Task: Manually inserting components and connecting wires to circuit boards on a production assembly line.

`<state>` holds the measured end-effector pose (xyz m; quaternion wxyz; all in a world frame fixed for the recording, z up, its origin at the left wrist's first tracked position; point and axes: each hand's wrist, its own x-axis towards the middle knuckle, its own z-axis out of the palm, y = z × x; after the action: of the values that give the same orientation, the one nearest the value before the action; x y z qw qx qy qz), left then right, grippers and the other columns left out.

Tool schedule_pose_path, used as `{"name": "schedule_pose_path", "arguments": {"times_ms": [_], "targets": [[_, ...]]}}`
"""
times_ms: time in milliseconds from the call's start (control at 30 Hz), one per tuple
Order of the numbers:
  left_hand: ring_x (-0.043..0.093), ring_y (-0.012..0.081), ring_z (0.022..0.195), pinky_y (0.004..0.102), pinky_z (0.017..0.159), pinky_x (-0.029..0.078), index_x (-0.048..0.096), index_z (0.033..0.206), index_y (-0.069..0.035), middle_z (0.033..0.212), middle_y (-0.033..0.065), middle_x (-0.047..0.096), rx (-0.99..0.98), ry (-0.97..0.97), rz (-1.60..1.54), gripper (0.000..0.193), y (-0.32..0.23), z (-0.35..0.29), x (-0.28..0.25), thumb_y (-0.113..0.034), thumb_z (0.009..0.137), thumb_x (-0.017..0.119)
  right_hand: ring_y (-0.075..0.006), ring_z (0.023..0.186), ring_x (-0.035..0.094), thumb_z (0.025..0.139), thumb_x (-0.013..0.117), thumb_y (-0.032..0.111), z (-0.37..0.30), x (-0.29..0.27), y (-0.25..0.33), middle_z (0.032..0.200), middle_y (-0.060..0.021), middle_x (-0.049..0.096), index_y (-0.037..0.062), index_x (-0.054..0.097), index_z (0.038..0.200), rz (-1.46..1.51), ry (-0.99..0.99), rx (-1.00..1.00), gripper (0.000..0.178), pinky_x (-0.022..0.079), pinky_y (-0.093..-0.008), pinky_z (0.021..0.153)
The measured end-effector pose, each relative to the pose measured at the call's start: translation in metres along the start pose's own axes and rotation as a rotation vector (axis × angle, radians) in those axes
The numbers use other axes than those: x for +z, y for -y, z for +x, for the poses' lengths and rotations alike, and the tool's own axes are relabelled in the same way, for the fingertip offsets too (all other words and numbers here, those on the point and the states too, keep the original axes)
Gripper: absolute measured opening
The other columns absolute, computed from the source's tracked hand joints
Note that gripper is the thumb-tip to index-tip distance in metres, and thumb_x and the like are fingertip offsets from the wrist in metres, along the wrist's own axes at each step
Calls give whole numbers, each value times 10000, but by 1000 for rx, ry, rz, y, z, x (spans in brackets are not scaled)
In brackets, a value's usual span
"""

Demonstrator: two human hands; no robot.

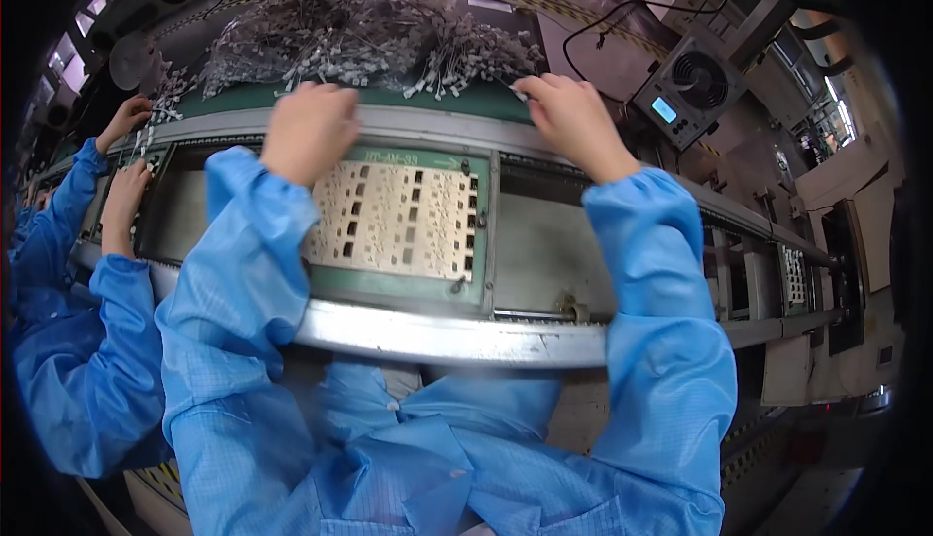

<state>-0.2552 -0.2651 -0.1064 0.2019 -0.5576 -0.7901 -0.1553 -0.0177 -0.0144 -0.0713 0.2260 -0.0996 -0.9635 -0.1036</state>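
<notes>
My left hand (313, 130) is closed, its fingers curled down at the near edge of a heap of wire leads with small white connectors (360, 35). Whatever its fingertips hold is hidden behind the hand. At the heap's right end, my right hand (575, 126) is pinched, fingertips beside the outermost leads; what sits between them is too small to make out. Below and between my hands, a cream circuit board panel (394, 215) with rows of dark slots lies in a green carrier (398, 288) on the conveyor. My left forearm covers the panel's left side.
A metal rail (447, 337) runs along the conveyor's near side. Clear plastic bags (243, 50) lie among the leads. A grey fan unit (692, 89) with a lit display stands right. At left, a co-worker's hands (126, 191) reach over the line.
</notes>
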Motion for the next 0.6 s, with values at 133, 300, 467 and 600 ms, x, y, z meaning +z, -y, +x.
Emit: {"name": "schedule_pose_path", "arguments": {"times_ms": [133,300,467,600], "targets": [[687,335,1009,477,834,570,725,978,-115,1015,120,736,96,103,-20,168,-24,61,36,-195,834,690,-378,1019,660,920,608,113,55,50,-3,1043,-130,684,124,641,1225,12,-2,169,307,522,-507,862],[709,332,1023,473,845,575,711,1051,-108,1022,124,741,39,185,-130,237,-26,95,61,-244,856,717,-389,1032,667,905,627,119,74,84,-4,1083,-150,701,119,609,1268,-13,16,305,364,535,-502,878],[691,356,995,489,829,547,671,1059,-111,1010,127,719,16,185,-110,282,-22,110,80,-303,862,733,-383,988,687,947,578,109,84,60,-14,1036,-148,732,99,633,1241,-16,66,113,299,542,-481,858],[691,403,1063,469,912,558,696,1123,-27,1102,228,721,8,297,-335,315,-7,115,45,-141,831,667,-371,958,701,973,555,91,87,24,-6,985,-155,736,95,652,1223,110,12,258,269,543,-453,827]]}}
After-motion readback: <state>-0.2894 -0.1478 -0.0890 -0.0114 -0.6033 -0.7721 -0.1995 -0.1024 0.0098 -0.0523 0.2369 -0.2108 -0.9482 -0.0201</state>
